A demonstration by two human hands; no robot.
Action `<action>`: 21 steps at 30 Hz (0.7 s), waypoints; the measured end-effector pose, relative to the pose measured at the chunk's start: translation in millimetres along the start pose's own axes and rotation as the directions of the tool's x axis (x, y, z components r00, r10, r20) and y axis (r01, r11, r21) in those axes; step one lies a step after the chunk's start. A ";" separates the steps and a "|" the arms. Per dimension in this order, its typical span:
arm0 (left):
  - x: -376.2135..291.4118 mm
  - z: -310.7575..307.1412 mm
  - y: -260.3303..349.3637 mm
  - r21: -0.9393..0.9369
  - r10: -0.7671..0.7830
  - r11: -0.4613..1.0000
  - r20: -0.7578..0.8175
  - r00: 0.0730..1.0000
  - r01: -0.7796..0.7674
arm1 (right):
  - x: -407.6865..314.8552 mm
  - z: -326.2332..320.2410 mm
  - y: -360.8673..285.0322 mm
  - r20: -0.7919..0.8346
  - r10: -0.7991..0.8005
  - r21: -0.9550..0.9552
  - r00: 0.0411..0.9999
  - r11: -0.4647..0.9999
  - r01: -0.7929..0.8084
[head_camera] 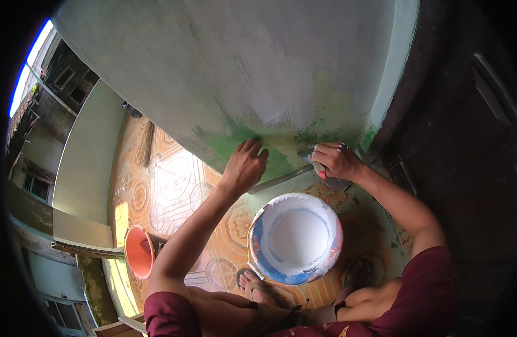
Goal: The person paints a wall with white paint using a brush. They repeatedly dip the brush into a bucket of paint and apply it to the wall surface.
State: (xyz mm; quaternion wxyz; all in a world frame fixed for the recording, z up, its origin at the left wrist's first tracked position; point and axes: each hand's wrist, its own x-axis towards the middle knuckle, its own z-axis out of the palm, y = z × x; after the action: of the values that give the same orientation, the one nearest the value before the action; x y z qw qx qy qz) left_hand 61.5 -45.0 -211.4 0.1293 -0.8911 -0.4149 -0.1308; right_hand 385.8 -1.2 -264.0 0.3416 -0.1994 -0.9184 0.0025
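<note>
My left hand (246,162), its fingers curled, is at the green lower part of the wall (258,92); whether it holds anything I cannot tell. In my right hand (336,162) is a scraper with a red-marked handle (319,169), held close to the wall's foot; part of the tool is hidden by the fingers. White spots dot the right fingertips. Between my arms and below both hands stands a paint-smeared blue and white bucket (262,252) with white paint (299,236) inside. Grey-white coating covers the wall above the green and yellowish patches.
An orange bucket (138,252) stands at the left, beside a wooden plank (88,249). Further back, a broom (145,145) lies on the patterned tile floor (170,177). A dark door (465,168) borders the right side. My sandalled feet flank the paint bucket.
</note>
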 end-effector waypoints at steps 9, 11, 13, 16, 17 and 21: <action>-1.0 -0.7 0.5 -0.012 -0.004 1.000 -0.026 1.000 0.004 | 85.1 -131.7 3.7 -0.364 -0.132 -0.286 0.922 0.958 0.024; -0.8 0.5 1.7 -0.026 -0.010 1.000 -0.014 1.000 0.010 | 85.7 -138.0 4.1 -0.416 -0.269 -0.385 0.869 0.918 0.100; 0.9 0.4 4.0 -0.046 -0.020 0.999 0.003 1.000 0.020 | 77.7 -133.3 9.6 -0.391 -0.352 -0.452 0.851 0.879 0.156; 5.0 3.0 5.4 -0.037 0.003 0.999 -0.013 1.000 -0.004 | 41.4 -85.6 28.5 -0.270 -0.291 -0.452 0.918 0.880 0.146; 7.2 3.9 4.4 -0.038 0.002 0.999 -0.003 1.000 -0.002 | 26.3 -70.2 33.1 -0.225 -0.273 -0.442 0.935 0.884 0.151; 10.3 5.2 4.1 -0.040 -0.013 0.999 0.036 0.999 0.015 | -21.9 -30.9 34.2 -0.085 -0.054 -0.201 0.995 0.979 0.036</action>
State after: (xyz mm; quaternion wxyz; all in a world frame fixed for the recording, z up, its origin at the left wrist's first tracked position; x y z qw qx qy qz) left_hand 71.7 -38.4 -213.2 0.1030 -0.8928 -0.4206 -0.1241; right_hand 432.7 18.1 -258.8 0.3609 -0.2117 -0.9020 -0.1063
